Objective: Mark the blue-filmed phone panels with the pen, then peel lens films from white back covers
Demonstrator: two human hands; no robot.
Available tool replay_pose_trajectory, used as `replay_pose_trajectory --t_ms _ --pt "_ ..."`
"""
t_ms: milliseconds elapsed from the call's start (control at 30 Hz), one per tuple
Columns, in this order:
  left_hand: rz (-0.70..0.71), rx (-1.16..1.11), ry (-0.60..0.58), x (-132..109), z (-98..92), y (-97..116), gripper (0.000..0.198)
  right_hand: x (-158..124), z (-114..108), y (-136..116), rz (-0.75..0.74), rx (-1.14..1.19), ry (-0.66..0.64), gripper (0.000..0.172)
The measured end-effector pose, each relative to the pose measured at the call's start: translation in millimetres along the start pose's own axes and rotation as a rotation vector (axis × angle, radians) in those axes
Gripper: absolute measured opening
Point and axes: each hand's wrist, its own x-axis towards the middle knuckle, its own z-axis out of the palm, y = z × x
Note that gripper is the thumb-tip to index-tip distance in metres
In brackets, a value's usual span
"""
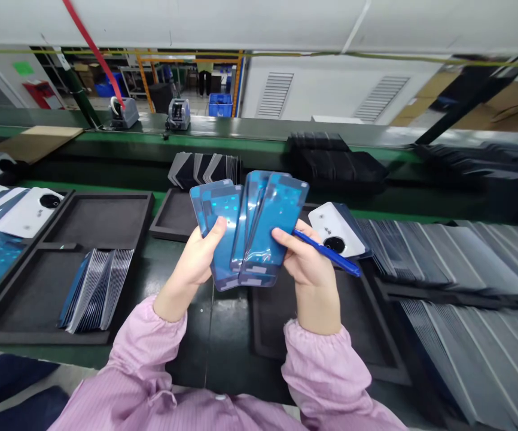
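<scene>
left hand (195, 261): closed, a fan of blue film sheets (247, 224) is being gripped, thumb on front | right hand (306, 261): curled, sheets are being pinched, blue pen (328, 254) is being clasped | sheets: being held up above the worktop (223, 335)

The person wore a soft pink coat with very thin stripes running along the cloth. Both sleeves were long and puffy, and each one was gathered tight at the wrist with a stretchy cuff. The left hand (195, 263) and the right hand (306, 263) were bare, with no gloves or rings.
</scene>
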Motion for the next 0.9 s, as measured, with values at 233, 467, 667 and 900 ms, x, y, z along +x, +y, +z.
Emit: replay_pose_trajectory --t_ms 233,467,667,900 --pt "-0.109 -0.013 -0.051 -1.1 -0.7 1.7 0.050 6.3 -7.6 0.9 0.050 0.066 0.003 0.041" --pt "-0.070 0.101 -0.207 2.4 -2.8 -8.0 0.060 -11.2 17.5 0.7 -0.098 -0.139 -0.039 0.042" --pt "-0.061 0.153 -0.289 3.8 -3.9 -11.3 0.053 -21.1 26.5 6.3 -0.338 -0.411 0.041 0.030" --pt "-0.199 -0.006 -0.129 8.2 -3.1 -2.2 0.056 -17.2 8.1 -7.3 -0.395 -0.423 0.085 0.033"
